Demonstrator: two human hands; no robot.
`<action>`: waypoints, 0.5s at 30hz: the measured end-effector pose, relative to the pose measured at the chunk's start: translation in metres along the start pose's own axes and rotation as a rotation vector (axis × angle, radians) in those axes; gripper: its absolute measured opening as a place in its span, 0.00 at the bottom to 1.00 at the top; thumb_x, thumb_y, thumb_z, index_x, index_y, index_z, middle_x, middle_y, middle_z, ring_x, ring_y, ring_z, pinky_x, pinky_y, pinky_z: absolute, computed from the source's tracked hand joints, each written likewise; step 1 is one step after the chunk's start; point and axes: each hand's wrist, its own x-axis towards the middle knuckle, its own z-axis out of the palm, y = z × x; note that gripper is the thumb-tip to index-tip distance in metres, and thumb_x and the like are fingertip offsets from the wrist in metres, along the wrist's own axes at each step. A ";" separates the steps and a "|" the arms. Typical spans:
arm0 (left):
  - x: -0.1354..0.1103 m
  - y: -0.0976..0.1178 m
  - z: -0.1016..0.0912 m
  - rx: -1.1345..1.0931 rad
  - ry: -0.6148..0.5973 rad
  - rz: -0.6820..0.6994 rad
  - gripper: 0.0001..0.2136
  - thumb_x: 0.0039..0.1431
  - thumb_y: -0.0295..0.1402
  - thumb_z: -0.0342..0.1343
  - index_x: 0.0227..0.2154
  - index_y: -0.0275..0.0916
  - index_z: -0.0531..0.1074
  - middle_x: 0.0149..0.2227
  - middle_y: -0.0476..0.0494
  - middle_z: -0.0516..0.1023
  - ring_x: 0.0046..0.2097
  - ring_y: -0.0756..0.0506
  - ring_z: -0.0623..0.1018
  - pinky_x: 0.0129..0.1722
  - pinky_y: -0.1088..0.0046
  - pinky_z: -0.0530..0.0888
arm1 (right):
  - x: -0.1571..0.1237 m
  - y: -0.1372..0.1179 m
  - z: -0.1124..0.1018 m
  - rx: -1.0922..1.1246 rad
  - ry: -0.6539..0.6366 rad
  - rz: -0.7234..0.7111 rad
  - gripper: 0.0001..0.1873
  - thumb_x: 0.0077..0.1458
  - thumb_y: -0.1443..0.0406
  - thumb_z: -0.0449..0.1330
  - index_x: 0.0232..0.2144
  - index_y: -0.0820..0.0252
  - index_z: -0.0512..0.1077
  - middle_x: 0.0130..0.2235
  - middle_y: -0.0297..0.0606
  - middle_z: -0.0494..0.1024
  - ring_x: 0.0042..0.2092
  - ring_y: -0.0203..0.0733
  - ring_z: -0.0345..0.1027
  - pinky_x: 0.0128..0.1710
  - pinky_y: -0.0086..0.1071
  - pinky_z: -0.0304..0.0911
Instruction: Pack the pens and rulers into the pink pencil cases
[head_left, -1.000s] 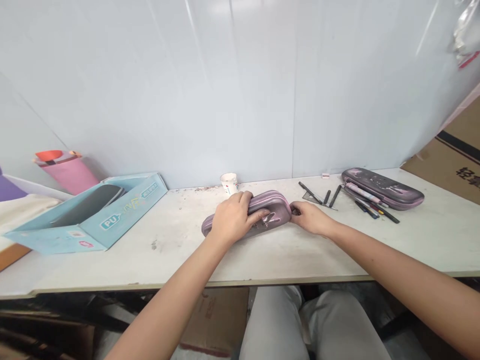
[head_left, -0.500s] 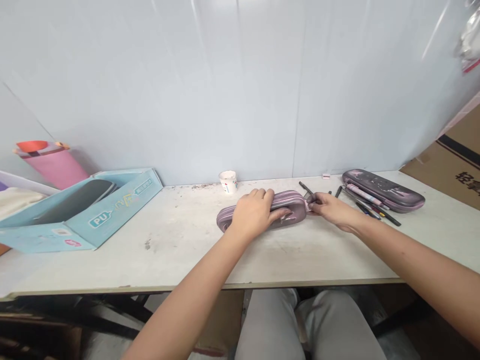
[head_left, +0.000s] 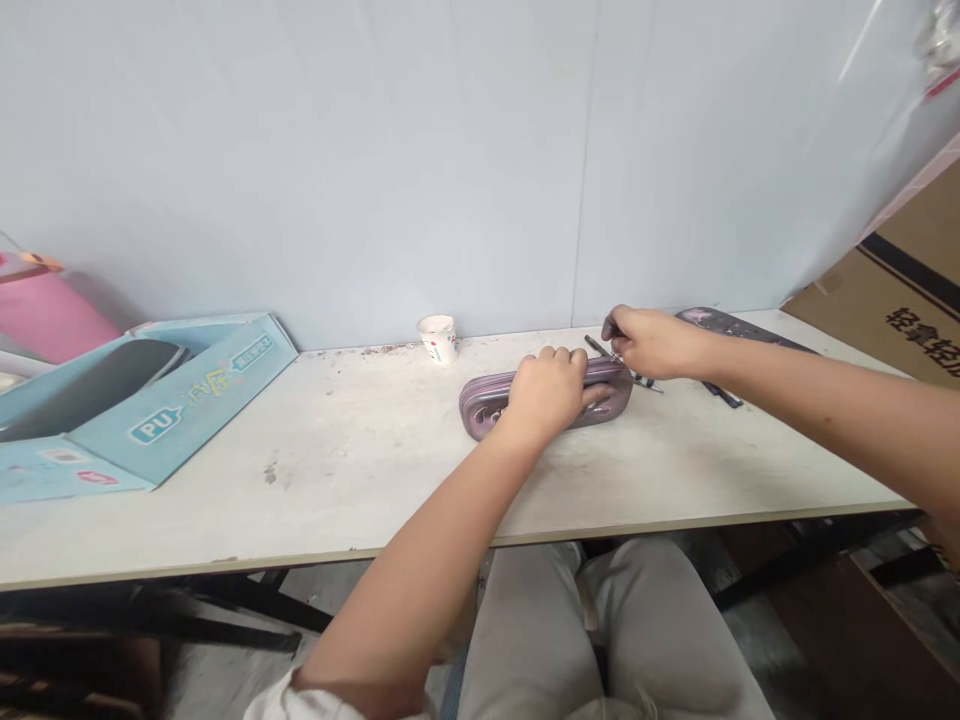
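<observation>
A dark purple, glossy pencil case [head_left: 495, 398] with a zipper along its edge rests on its side on the white table [head_left: 375, 440]. My left hand [head_left: 549, 388] is wrapped over its top and front, thumb on the near face. At the case's right end, by the zipper, my right hand [head_left: 637, 338] is closed with its fingers curled down; what they pinch is hidden. A dark pen [head_left: 596, 345] lies just behind the case. Partly covered by my right forearm, a second dark pencil case [head_left: 739, 325] and several pens [head_left: 721, 394] lie farther right.
A patterned paper cup [head_left: 438, 340] stands near the wall. On the left is an open light-blue box [head_left: 195, 400] with a dark case [head_left: 112, 395] inside, and a pink pouch [head_left: 52, 310] behind it. A cardboard box [head_left: 892, 290] stands at the right.
My right hand has risen and moved slightly back at the case's right end. The case is tilted more upright under my left hand. The view has shifted a little right.
</observation>
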 end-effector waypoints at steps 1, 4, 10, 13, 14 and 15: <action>0.002 0.001 0.001 -0.011 0.000 -0.010 0.26 0.59 0.52 0.38 0.41 0.33 0.67 0.37 0.35 0.73 0.41 0.38 0.72 0.34 0.64 0.66 | 0.001 -0.008 0.001 -0.044 -0.022 -0.002 0.07 0.41 0.71 0.57 0.27 0.56 0.65 0.26 0.38 0.72 0.30 0.43 0.65 0.30 0.34 0.56; 0.007 0.004 0.001 -0.054 -0.022 -0.063 0.19 0.60 0.44 0.41 0.39 0.34 0.69 0.37 0.35 0.74 0.41 0.37 0.72 0.35 0.62 0.66 | -0.002 -0.034 0.003 -0.191 -0.073 -0.038 0.11 0.40 0.74 0.56 0.30 0.60 0.66 0.28 0.42 0.73 0.33 0.47 0.67 0.32 0.35 0.56; 0.014 0.006 0.002 -0.123 -0.040 -0.171 0.14 0.58 0.32 0.42 0.36 0.33 0.72 0.36 0.34 0.76 0.42 0.37 0.73 0.38 0.61 0.65 | -0.005 -0.034 0.014 -0.106 0.049 -0.129 0.08 0.51 0.67 0.53 0.36 0.62 0.67 0.33 0.43 0.74 0.36 0.45 0.66 0.36 0.34 0.57; 0.016 0.004 0.003 -0.133 -0.019 -0.220 0.16 0.59 0.31 0.39 0.37 0.32 0.72 0.36 0.32 0.76 0.43 0.38 0.73 0.41 0.61 0.65 | -0.008 -0.016 0.037 0.037 0.179 -0.155 0.14 0.59 0.59 0.46 0.38 0.62 0.66 0.38 0.43 0.73 0.41 0.43 0.65 0.40 0.34 0.58; 0.016 0.003 0.004 -0.131 -0.006 -0.230 0.17 0.60 0.31 0.38 0.37 0.32 0.72 0.36 0.32 0.76 0.43 0.38 0.74 0.41 0.61 0.64 | -0.010 -0.011 0.046 0.060 0.241 -0.149 0.17 0.60 0.58 0.43 0.39 0.62 0.66 0.39 0.44 0.73 0.42 0.42 0.65 0.42 0.34 0.58; 0.016 0.003 0.004 -0.126 0.008 -0.234 0.19 0.61 0.32 0.36 0.37 0.32 0.72 0.36 0.32 0.76 0.43 0.38 0.74 0.42 0.60 0.64 | -0.012 -0.007 0.055 0.049 0.300 -0.140 0.19 0.62 0.58 0.39 0.40 0.61 0.66 0.40 0.44 0.72 0.43 0.43 0.64 0.43 0.35 0.57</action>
